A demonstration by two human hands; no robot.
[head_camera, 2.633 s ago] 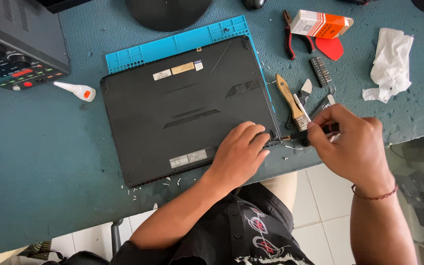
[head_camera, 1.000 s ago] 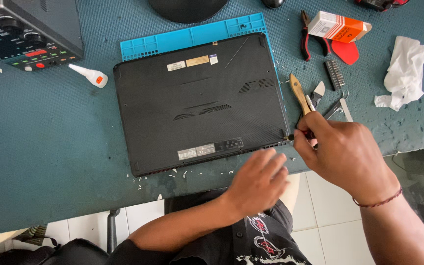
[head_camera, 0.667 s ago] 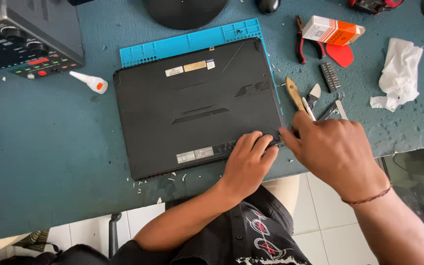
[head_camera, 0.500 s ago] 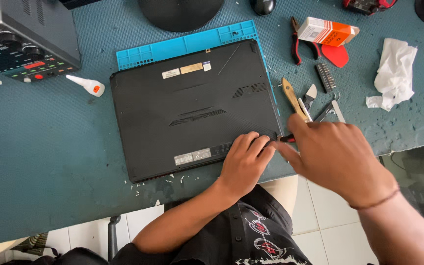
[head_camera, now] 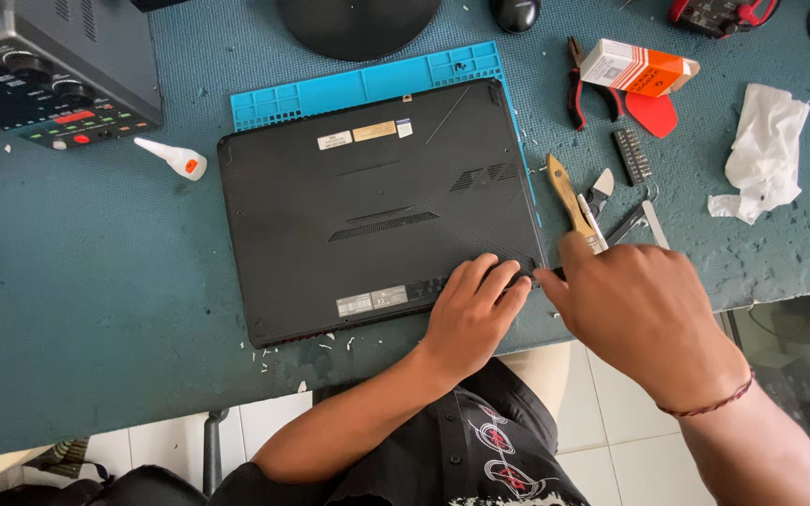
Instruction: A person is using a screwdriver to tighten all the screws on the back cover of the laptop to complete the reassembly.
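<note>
The black laptop [head_camera: 377,211] lay base-up on the blue mat [head_camera: 358,89], long axis left to right, its near-right corner directly under my left hand [head_camera: 471,314], fingers flat and holding nothing, while my right hand [head_camera: 644,314], just right, pinched a thin dark tool against that corner.

head camera looks steeply down, close over the desk [head_camera: 67,309] (single view).

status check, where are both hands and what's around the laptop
Left hand flat on black upturned laptop, near corner. Right hand at same corner, thin dark tool tip against edge. Wooden-handled brush just beyond right hand.
</note>
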